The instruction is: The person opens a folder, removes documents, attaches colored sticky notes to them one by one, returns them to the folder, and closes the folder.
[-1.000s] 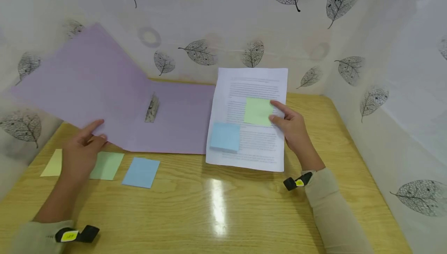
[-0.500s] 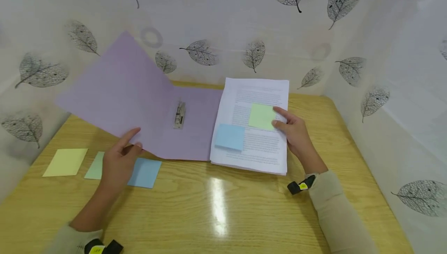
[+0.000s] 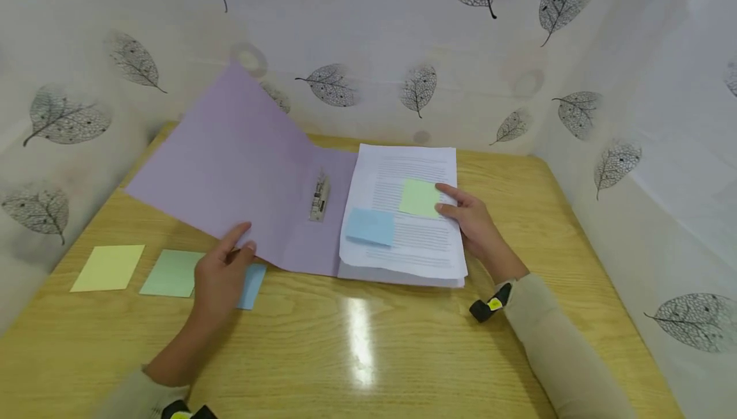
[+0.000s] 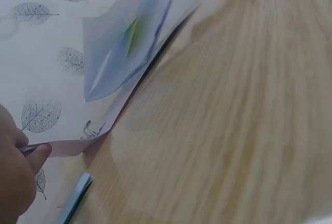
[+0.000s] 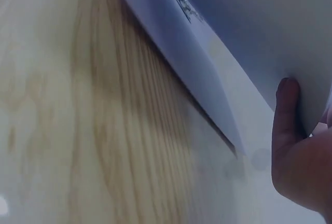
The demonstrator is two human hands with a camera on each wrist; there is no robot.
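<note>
A purple folder point(image 3: 224, 157) lies part-way open, its left cover raised at a slant. My left hand point(image 3: 221, 272) pinches the cover's lower edge between thumb and finger; the left wrist view shows that same pinch. Inside the folder is a metal clip point(image 3: 319, 198). A stack of printed papers point(image 3: 420, 249) overlaps the folder's right side, and my right hand point(image 3: 475, 221) grips the stack's right edge. On the top sheet are a green sticky note point(image 3: 419, 198), touched by the right fingertips, and a blue sticky note point(image 3: 370, 227) lower left.
A yellow note point(image 3: 108, 268), a green note point(image 3: 169, 272) and a blue note point(image 3: 251, 288) lie in a row on the wooden table point(image 3: 299, 348); the left hand partly covers the blue one. Behind the table hangs a leaf-patterned white backdrop point(image 3: 374, 35).
My left hand has moved right with the folder, which slid toward the papers. The right hand has lowered the papers slightly. The left arm uncovered the yellow and green notes.
</note>
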